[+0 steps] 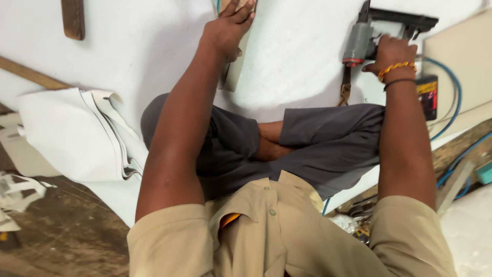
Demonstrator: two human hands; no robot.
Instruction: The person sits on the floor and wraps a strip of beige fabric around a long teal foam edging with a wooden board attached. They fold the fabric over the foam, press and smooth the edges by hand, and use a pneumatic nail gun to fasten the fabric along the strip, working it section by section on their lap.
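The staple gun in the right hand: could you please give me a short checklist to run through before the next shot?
1. Right hand grips the staple gun: ok.
2. Left hand presses the strip flat on the white sheet: ok.
3. Left fingers away from the gun's nose: ok, hands are well apart.
4. Blue air hose free of kinks: cannot tell, it runs out of view.
5. Gun's nose seated on the sheet: cannot tell, the nose is hidden.
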